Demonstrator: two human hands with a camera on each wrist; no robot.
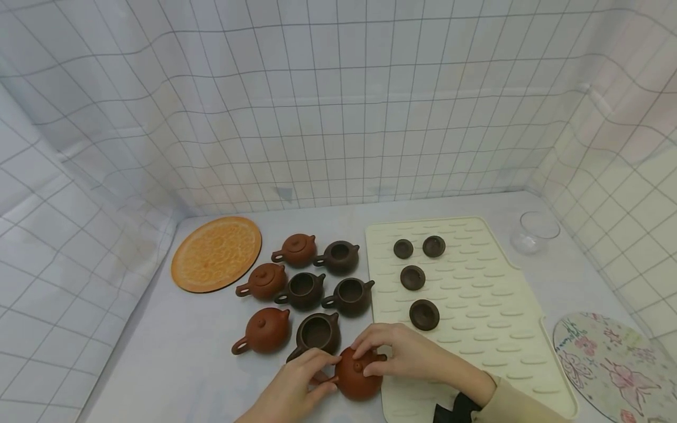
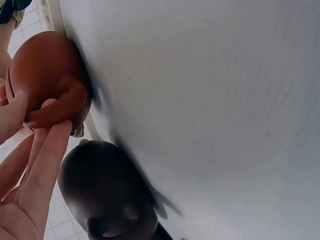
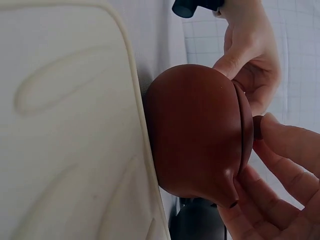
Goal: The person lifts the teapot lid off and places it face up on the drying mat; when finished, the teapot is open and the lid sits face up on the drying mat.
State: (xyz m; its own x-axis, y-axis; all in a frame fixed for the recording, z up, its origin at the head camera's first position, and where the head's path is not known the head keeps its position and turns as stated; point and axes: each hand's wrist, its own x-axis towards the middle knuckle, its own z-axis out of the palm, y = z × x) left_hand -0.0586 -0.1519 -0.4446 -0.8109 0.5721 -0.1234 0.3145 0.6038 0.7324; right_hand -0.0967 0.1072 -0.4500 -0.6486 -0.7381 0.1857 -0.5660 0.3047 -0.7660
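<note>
A reddish-brown teapot point(image 1: 359, 382) with its lid on stands at the table's near side, against the cream mat's left edge. My left hand point(image 1: 293, 388) pinches its loop handle point(image 2: 62, 107) between thumb and fingers. From the right, my right hand point(image 1: 404, 352) holds the lid, thumb at the lid knob point(image 3: 257, 127) and fingers along the lid's far side near the spout point(image 3: 229, 192). A thin dark seam shows between lid and body. Just behind is a lidless dark brown teapot point(image 1: 334, 338), also visible in the left wrist view.
Three more lidded reddish teapots point(image 1: 267, 330) stand to the left, beside other lidless dark teapots point(image 1: 351, 302). Several dark lids point(image 1: 424, 314) lie on the cream ridged mat point(image 1: 492, 329). An orange round mat point(image 1: 217, 252), a clear glass point(image 1: 534, 232) and a flowered round mat point(image 1: 608, 370) lie farther out.
</note>
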